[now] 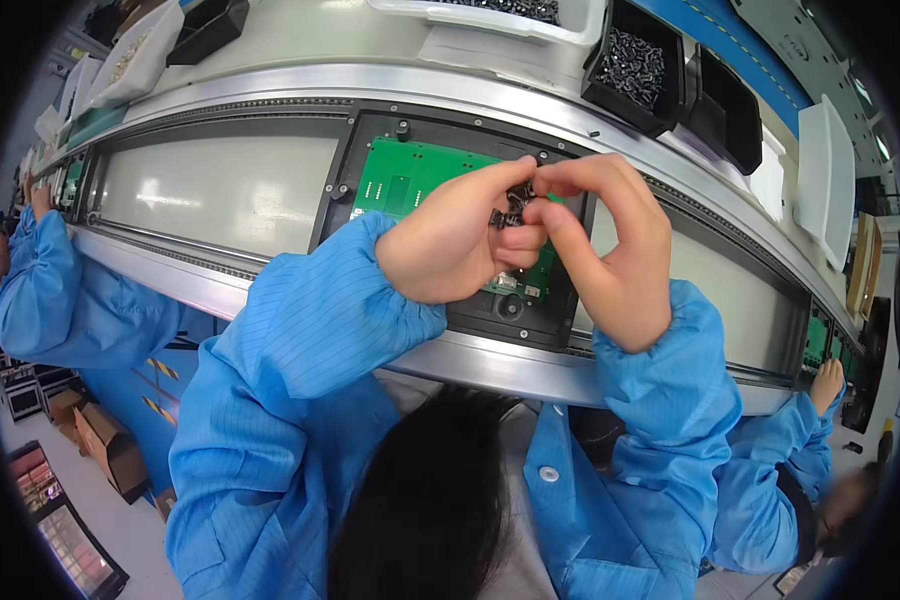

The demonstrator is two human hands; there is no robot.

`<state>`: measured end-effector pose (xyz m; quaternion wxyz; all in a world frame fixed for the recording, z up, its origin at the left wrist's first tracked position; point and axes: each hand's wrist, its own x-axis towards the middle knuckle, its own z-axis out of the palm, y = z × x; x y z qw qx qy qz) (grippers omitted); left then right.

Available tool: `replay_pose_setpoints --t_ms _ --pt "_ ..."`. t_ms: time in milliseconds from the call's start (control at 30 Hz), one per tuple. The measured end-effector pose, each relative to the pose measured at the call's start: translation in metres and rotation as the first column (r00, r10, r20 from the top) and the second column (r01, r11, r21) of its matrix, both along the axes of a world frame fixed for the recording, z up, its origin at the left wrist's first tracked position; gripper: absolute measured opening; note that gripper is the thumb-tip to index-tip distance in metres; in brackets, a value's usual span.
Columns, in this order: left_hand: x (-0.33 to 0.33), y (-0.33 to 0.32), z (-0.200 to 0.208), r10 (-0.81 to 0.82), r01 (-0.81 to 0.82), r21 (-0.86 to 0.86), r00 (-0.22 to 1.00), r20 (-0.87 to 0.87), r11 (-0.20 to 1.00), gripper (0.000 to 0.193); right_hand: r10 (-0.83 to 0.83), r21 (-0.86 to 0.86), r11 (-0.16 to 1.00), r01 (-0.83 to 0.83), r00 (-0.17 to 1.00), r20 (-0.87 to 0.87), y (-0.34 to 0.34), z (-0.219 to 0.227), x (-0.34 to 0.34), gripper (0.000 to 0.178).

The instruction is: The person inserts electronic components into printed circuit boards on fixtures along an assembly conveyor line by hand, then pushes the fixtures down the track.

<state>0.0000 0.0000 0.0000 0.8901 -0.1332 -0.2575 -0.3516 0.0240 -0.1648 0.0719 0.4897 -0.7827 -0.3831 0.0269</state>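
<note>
Small black electronic components (512, 208) lie in the curled palm of my left hand (445, 240), which is closed around them above the board. The thumb and index finger of my right hand (615, 235) pinch at these parts, fingertips close to my left thumb. Beneath both hands a green circuit board (400, 175) sits in a black carrier frame (342, 215). My hands hide much of the board's middle and right side. Some pale connectors (507, 283) show at its near edge.
The carrier rests on a metal-railed conveyor (270, 95). Beyond it stand a black bin of small dark parts (630, 65), another black bin (725, 110) and a white tray (510, 22). Co-workers in blue sleeves work at the left (45, 280) and right (775, 460).
</note>
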Motion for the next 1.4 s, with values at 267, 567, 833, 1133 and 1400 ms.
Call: replay_pose_setpoints --t_ms 267,567,833,1133,1400 --pt "-0.032 0.022 0.048 0.551 -0.116 0.856 0.806 -0.216 0.504 0.047 -0.139 0.083 0.988 0.129 0.982 0.131 0.009 -0.025 -0.005 0.023" --pt "-0.045 0.020 0.039 0.544 -0.114 0.846 0.808 -0.226 0.521 0.050 -0.046 -0.151 0.983 0.100 0.945 0.323 0.010 -0.026 -0.014 0.021" --pt "-0.048 0.022 0.052 0.478 -0.027 0.922 0.861 -0.174 0.385 0.052 -0.071 -0.115 0.991 0.074 0.997 0.030 0.005 -0.025 -0.020 0.018" --pt "-0.052 0.018 0.051 0.532 -0.037 0.919 0.824 -0.194 0.392 0.052 -0.058 -0.210 0.972 0.110 0.969 0.240 0.007 -0.021 -0.020 0.018" --pt "-0.054 0.019 0.051 0.520 -0.024 0.910 0.827 -0.214 0.414 0.049 -0.004 -0.247 0.966 0.072 0.965 0.262 0.005 -0.018 -0.020 0.019"
